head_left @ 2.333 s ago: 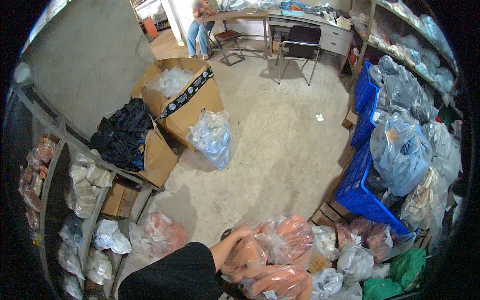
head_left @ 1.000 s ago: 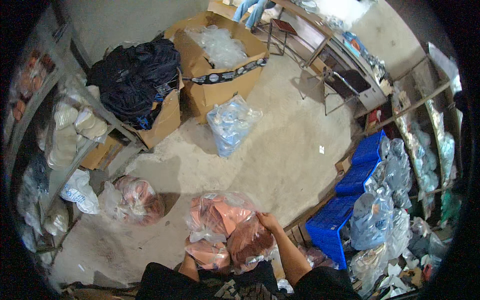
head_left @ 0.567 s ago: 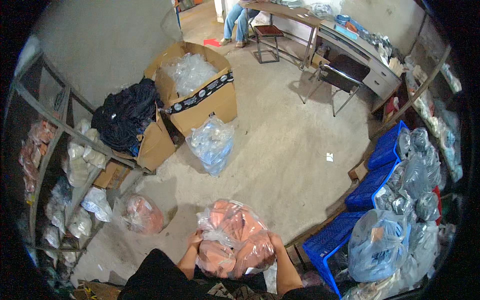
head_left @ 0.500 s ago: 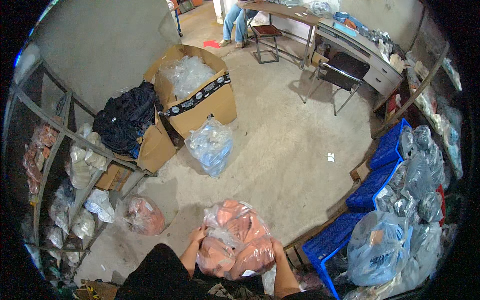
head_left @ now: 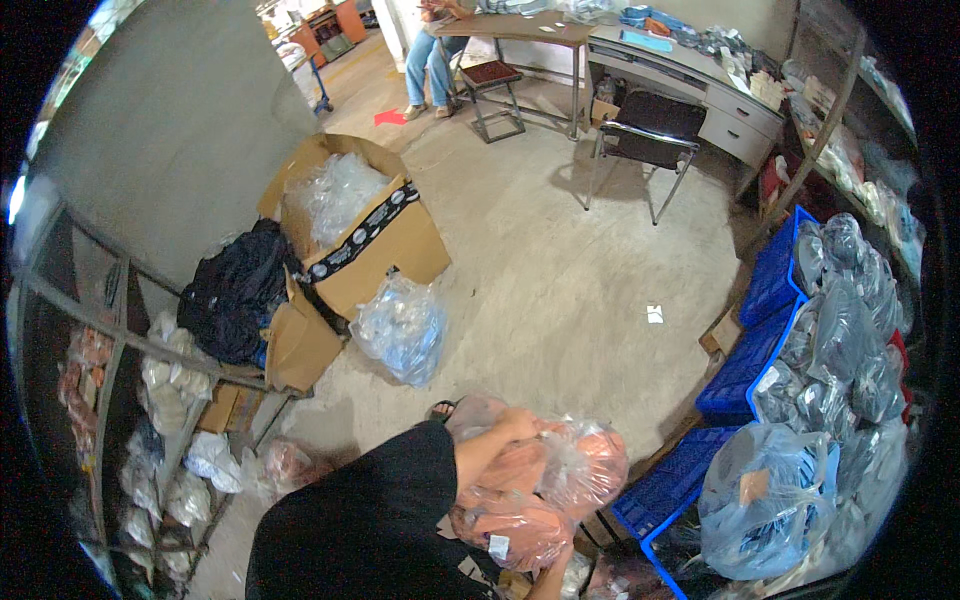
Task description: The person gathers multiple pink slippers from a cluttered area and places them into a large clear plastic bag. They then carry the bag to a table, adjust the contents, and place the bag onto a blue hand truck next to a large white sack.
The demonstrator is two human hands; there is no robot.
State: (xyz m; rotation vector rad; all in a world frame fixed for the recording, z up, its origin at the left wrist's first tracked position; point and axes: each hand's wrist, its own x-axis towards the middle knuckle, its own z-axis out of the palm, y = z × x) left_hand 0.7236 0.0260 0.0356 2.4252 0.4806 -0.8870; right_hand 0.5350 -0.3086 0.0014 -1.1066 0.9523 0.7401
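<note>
A big clear plastic bag of folded orange cloth-like pieces [head_left: 520, 535] is in front of me, low in the view. My left hand [head_left: 517, 424] reaches across from the black sleeve and grips the bag's upper part, its fingers closed on the plastic. Under the lower right side of the same bag, my right hand [head_left: 562, 562] supports it, its fingers largely hidden by the plastic. A white label shows on the bag's near face. Behind my left sleeve, another clear bag with orange contents [head_left: 285, 462] rests on the floor, partly covered.
Blue crates [head_left: 745, 370] with grey bagged goods line the right, a large pale-blue bag [head_left: 765, 500] nearest. At left stand a metal rack [head_left: 120, 345] and open cardboard boxes [head_left: 385, 240], a bag of light-blue material [head_left: 402, 330] beside them. A chair [head_left: 650, 130], desk and seated person are farther off.
The orange bag has shifted right and turned in my hands. My left hand has moved from its left side to its top, and my left arm now stretches across the view.
</note>
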